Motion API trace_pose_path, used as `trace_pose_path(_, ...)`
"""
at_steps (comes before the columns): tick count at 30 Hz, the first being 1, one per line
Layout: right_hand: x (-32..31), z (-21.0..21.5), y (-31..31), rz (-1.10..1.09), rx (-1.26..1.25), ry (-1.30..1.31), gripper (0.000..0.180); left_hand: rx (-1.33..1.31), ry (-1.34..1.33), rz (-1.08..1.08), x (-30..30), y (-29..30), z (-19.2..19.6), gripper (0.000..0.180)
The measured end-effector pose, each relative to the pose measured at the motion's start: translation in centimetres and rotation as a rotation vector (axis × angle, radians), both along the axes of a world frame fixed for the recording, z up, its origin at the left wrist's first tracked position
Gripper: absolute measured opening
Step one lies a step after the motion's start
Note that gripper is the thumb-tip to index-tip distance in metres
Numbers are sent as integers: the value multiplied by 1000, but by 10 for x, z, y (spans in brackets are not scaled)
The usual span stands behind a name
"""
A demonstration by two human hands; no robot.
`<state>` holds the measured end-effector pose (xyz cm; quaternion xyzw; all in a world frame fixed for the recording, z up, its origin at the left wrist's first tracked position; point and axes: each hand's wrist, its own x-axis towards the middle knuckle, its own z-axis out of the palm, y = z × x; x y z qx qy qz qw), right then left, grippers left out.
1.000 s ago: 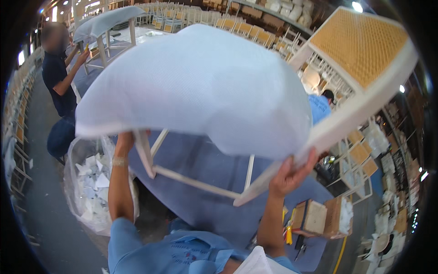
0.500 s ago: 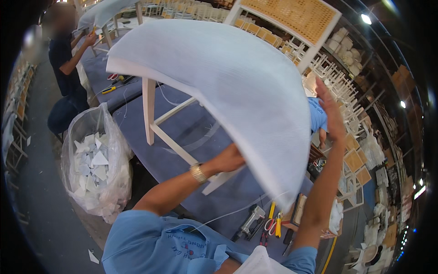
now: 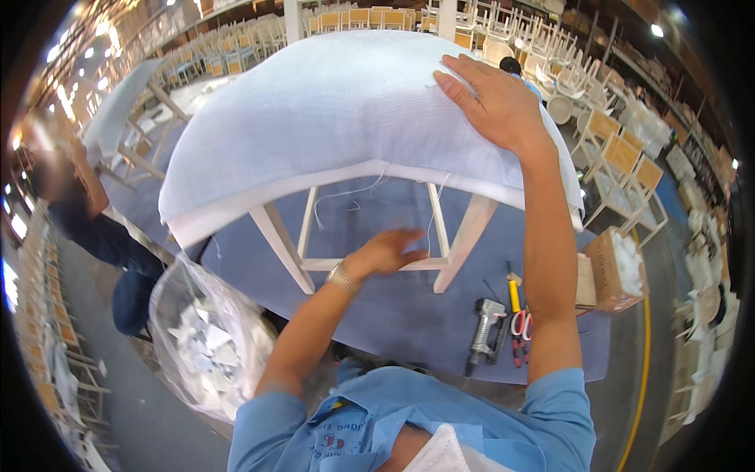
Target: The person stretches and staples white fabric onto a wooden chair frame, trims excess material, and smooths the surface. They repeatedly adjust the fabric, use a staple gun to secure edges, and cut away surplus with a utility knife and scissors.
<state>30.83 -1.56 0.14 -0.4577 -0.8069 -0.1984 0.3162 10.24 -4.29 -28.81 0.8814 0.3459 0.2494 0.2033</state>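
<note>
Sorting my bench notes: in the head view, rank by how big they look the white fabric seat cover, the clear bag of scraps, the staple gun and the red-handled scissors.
1. white fabric seat cover, though nearest the camera
2. clear bag of scraps
3. staple gun
4. red-handled scissors

Packages only. Cardboard box (image 3: 615, 271), brown, open top, white stuff inside, sits at right edge of the blue surface (image 3: 393, 315), tilted by lens bend. Just left of it a smaller flat tan box (image 3: 584, 282), touching or nearly. Clear plastic bag (image 3: 208, 346), big, rounded, full of white scraps, stands on the floor at lower left beside the surface edge. No signs or screens visible. Labels: none readable on either box; too small to tell.
</note>
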Motion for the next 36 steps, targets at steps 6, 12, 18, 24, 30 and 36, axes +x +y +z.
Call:
trace_pose_path(6, -8, -14, 1, -46, 187, 70, 65, -610, 97, 279, -162, -102, -12, 52)
trace_pose_path(12, -13, -24, -3, -11, 311, 182, 55, -325, -1111, 355, -206, -107, 120, 47)
trace_pose_path(18, 5, -26, 20, -2, 483, 177, 53, -278, -1415, 282, -214, -84, 143, 50)
trace_pose_path(24, 40, -24, 48, 113, 350, 268, 45, 24, -1267, 548, -161, -76, 148, 42)
trace_pose_path(30, 62, -27, 47, 127, 351, 282, 42, 172, -1195, 559, -111, -114, 148, 36)
trace_pose_path(36, 47, -24, 26, 162, 224, 371, 43, 354, -843, 904, -134, -122, 134, 43)
